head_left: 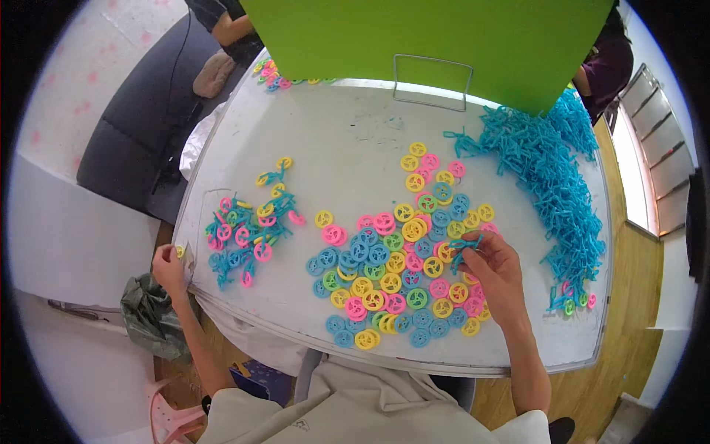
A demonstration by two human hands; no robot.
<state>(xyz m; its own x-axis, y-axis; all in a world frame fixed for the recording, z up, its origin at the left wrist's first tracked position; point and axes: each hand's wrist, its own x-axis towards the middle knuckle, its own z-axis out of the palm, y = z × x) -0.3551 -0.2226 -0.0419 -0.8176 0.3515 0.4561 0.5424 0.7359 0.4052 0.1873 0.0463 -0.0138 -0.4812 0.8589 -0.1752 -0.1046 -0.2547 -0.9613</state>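
My left hand is off the table's left edge, its fingers closed on a small yellow ring-like wheel, partly hidden. Over the right part of the wheel pile, my right hand pinches a blue forked plastic piece. Beneath and beside it spread many flat spoked plastic wheels in blue, yellow, pink and green, some overlapping. A looser heap of blue pieces joined with coloured wheels lies on the left of the table.
A large mound of blue forked pieces runs along the right side. Across the far edge stands a green panel with a wire frame before it. Left of the table are a dark green bag and a dark sofa. Other people sit behind the panel.
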